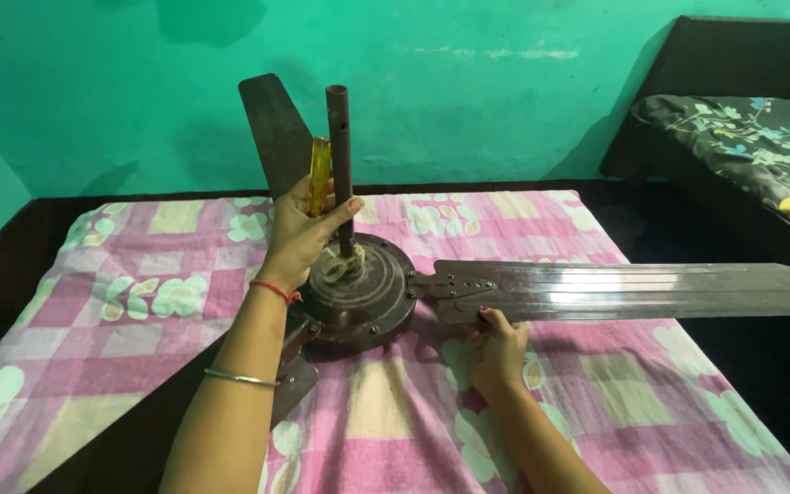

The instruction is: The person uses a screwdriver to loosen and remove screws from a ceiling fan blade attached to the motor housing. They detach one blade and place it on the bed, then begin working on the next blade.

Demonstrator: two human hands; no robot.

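A: Item one, the left hand (308, 230)?

B: Closed around two things at once: the brown down rod (339, 155) of a ceiling fan, which stands upright, and a yellow-handled screwdriver (320, 174) held alongside the rod, handle uppermost. The thumb tip presses on the rod's right side. A red thread and a thin metal bangle sit on that wrist and forearm.

A: Item two, what lies under that hand?

B: The round, dark brown motor housing (363, 293) of the fan, just below and to the right of the palm, resting on the bed. Pale wiring shows at the foot of the rod, right beside the heel of the hand.

A: Item three, the right hand (496, 352)?

B: Fingers curled over the near edge of a long brown fan blade (633, 291), gripping it close to where it bolts to the housing. The blade runs away to the right of that hand, roughly level.

A: Other blades?

B: One blade (274, 128) rises behind the left hand, tilted up toward the wall. Another blade (290, 380) passes beneath the left forearm, mostly hidden.

A: Item four, surroundings?

B: A pink checked bedsheet (121, 302) with pale flower patches, beneath both hands. A green wall (505, 82) beyond. A dark floral cushion (752, 146) well off to the right of the right hand.
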